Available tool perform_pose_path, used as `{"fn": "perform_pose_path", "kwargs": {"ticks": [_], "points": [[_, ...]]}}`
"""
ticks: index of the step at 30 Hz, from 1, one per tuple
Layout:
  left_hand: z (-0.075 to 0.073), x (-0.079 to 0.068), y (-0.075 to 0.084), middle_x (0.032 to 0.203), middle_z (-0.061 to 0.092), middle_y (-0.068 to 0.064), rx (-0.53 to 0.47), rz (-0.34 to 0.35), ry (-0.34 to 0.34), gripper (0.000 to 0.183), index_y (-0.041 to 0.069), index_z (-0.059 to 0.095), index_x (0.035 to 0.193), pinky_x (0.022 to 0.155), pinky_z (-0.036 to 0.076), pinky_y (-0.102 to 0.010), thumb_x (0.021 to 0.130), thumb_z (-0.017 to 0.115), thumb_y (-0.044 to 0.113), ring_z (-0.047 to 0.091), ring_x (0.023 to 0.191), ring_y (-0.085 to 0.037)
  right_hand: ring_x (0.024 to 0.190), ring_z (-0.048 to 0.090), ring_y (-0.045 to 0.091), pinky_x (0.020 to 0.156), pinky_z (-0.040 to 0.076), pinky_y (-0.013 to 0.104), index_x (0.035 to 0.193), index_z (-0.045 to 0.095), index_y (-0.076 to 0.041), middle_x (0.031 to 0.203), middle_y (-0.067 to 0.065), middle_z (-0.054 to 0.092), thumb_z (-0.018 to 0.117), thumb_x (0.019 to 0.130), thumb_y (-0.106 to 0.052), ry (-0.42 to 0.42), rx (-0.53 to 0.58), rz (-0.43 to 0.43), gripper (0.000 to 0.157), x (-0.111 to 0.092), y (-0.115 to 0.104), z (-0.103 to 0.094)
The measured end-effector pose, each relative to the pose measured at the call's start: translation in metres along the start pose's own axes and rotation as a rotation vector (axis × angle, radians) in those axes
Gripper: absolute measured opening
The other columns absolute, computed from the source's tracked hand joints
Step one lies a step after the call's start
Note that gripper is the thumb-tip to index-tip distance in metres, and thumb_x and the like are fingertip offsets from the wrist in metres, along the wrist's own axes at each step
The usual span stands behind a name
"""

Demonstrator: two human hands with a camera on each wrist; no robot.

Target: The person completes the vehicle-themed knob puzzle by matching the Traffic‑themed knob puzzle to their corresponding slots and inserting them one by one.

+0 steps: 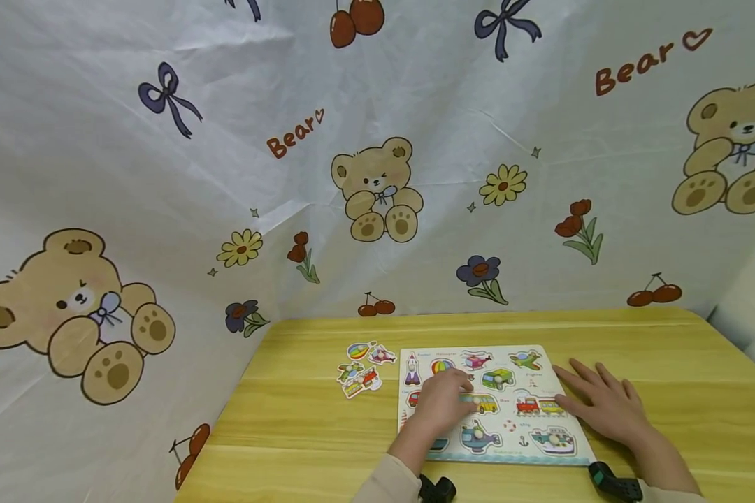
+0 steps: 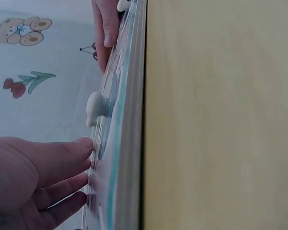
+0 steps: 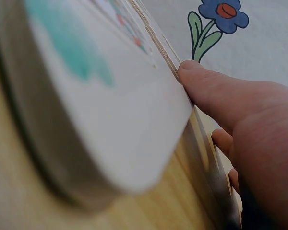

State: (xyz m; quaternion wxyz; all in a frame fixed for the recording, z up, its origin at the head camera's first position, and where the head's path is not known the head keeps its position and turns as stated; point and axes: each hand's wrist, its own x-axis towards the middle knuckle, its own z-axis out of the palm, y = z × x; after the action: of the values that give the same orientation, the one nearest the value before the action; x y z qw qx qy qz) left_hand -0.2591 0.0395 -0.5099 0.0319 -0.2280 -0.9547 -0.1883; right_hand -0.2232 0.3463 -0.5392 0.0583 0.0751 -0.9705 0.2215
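Observation:
A wooden peg puzzle board (image 1: 516,454) with colourful vehicle pictures lies on the table. My left hand (image 1: 442,399) reaches over its left half, hiding some pictures; in the left wrist view its loosely extended fingers (image 2: 65,189) rest at the board's face, close to a white knob (image 2: 97,106). No piece shows in that hand. Beside the board's right edge, my right hand (image 1: 604,404) lies with fingers spread. Its thumb (image 3: 206,84) touches the board edge in the right wrist view.
Left of the board, several loose vehicle pieces (image 1: 360,381) lie in a small cluster on the wooden table (image 1: 302,419). A white cloth (image 1: 440,272) printed with bears and flowers hangs behind and at the left.

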Motion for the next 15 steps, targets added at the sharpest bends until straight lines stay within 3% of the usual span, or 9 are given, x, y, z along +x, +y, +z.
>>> {"fn": "perform_pose_path", "kwargs": {"ticks": [15], "points": [[0.0010, 0.0024, -0.0029, 0.124, 0.069, 0.010, -0.049, 0.016, 0.004, 0.011, 0.024, 0.081, 0.091, 0.098, 0.049, -0.032, 0.081, 0.083, 0.025, 0.062, 0.117, -0.013, 0.141, 0.017, 0.063, 0.101, 0.007, 0.083, 0.155, 0.038, -0.021, 0.158, 0.027, 0.031, 0.054, 0.097, -0.055, -0.015, 0.002, 0.008, 0.069, 0.0006, -0.0008, 0.0001]]}}
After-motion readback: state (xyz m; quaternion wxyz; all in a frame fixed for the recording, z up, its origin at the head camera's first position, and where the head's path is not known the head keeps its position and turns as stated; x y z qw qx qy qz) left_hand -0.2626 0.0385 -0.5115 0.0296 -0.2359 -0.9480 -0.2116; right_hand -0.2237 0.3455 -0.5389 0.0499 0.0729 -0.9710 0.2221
